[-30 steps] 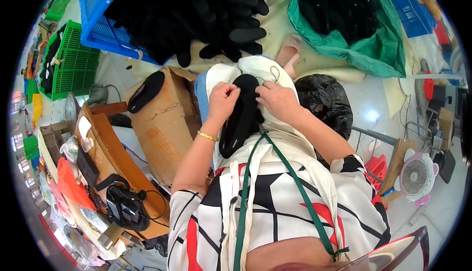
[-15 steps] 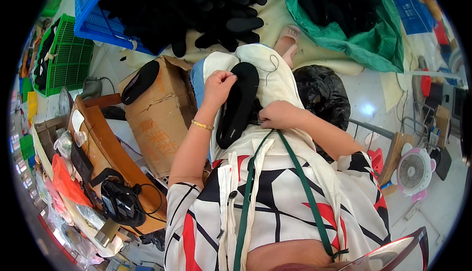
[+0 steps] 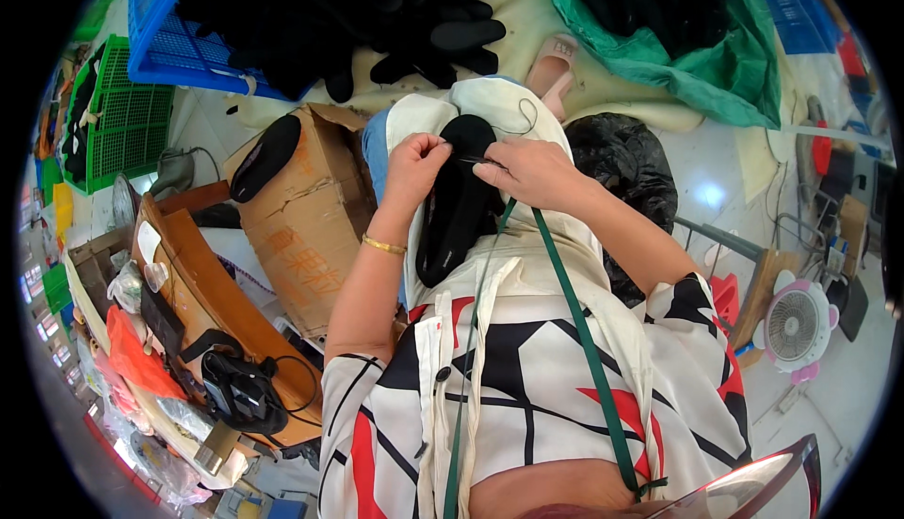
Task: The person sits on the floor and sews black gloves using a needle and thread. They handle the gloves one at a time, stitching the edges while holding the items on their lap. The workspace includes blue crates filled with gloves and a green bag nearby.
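On my lap, over the pale apron (image 3: 532,279), lies a black slipper (image 3: 450,227), its toe pointing away from me. My left hand (image 3: 412,166) is closed in a pinch at the slipper's left edge near the toe; what sits between thumb and finger is too small to make out. Across from it, my right hand (image 3: 527,172) is closed with its fingertips over the slipper. A thin dark sliver shows at those fingertips, its kind unclear. A loose dark thread (image 3: 527,116) curls on the apron beyond my right hand.
Ahead, a blue crate (image 3: 160,62) and a heap of black slippers (image 3: 461,37) lie on pale cloth, beside a green sack (image 3: 697,90) of dark pieces. Left stands a cardboard box (image 3: 306,218) bearing another black slipper (image 3: 268,156). Right are a black plastic bag (image 3: 626,166) and a fan (image 3: 794,326).
My right hand has moved forward from the apron near my waist to the slipper's toe end, close to my left hand. The left hand keeps its pinch at almost the same place.
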`<state>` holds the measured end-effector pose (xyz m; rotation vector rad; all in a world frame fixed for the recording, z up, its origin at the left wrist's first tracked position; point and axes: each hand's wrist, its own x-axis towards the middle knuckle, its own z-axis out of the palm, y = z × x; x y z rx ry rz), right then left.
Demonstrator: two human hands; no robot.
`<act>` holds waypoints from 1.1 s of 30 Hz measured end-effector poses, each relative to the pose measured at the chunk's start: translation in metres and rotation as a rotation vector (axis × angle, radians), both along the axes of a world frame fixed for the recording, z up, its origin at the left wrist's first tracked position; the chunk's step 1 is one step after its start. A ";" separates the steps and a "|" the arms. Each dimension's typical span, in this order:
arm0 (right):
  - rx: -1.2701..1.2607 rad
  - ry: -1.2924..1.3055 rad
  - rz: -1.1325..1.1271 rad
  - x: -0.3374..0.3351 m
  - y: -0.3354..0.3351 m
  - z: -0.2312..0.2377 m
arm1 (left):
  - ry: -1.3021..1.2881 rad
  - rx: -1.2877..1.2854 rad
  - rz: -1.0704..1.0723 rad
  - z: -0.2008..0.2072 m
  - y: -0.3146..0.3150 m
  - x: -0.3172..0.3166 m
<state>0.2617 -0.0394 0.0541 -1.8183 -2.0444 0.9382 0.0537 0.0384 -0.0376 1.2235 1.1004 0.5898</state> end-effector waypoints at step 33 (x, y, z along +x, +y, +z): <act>0.116 -0.233 0.104 -0.022 0.010 0.002 | -0.041 -0.054 0.015 0.008 0.003 0.000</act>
